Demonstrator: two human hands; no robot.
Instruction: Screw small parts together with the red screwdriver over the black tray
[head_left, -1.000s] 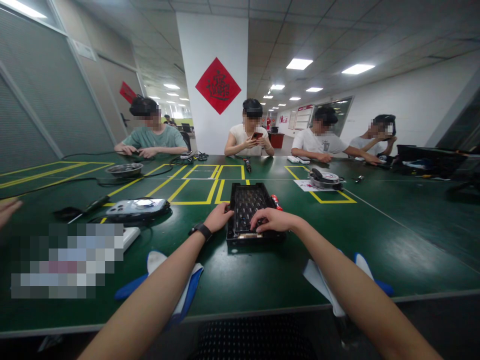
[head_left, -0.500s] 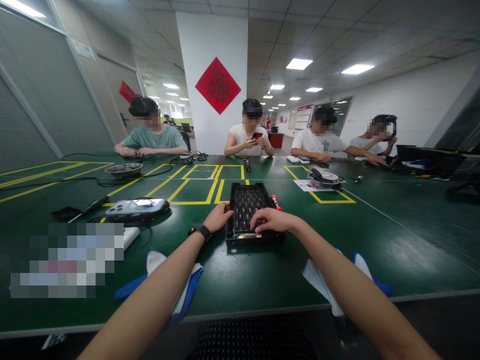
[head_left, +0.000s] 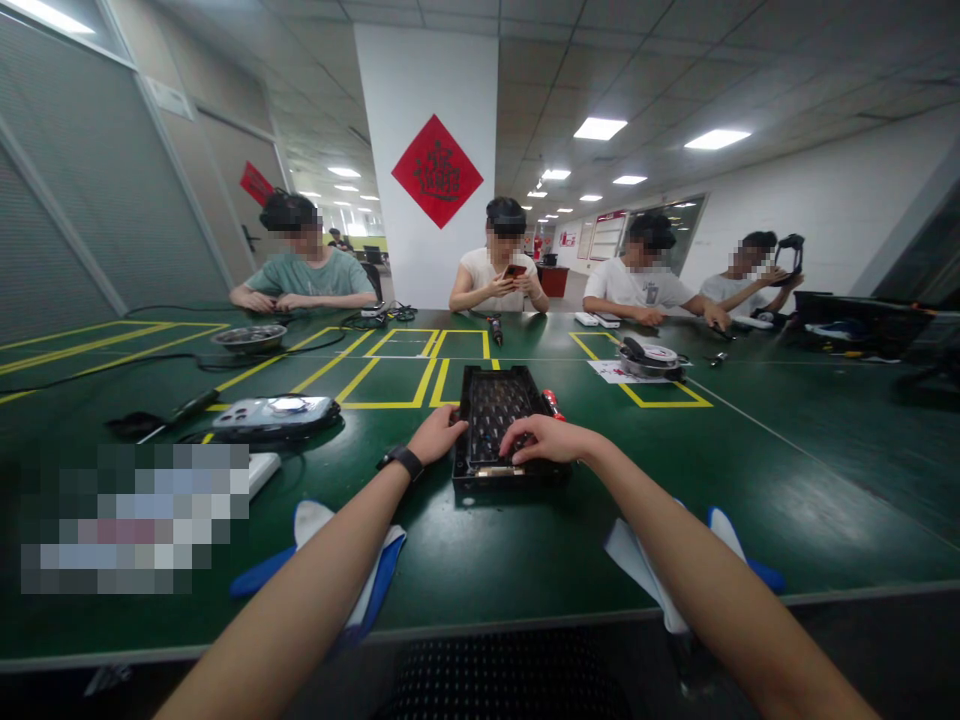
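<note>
In front of me on the green table lies a black plastic tray (head_left: 499, 395) with rows of small dark pockets. A short tan and silvery cylinder (head_left: 501, 472) lies along its near end. My left hand (head_left: 439, 434) grips the tray's left wall, thumb on the rim. Over the near right part of the tray, my right hand (head_left: 546, 440) is bent, its fingertips drawn together down inside. Whatever they pinch is hidden. Red cylinder-like items (head_left: 553, 404) sit against the tray's right side, partly covered by my right hand.
Blue-and-white gloves (head_left: 315, 520) lie under each forearm. On the left are a phone-like device (head_left: 274, 415), a cable and a metal bowl (head_left: 250, 340). A round device (head_left: 649, 357) rests on paper to the right. Several people sit across the table.
My hands and the tray stay in place. Across the table, the person at far right has moved a black headset away from the head, and a neighbour's outstretched hand has drawn back.
</note>
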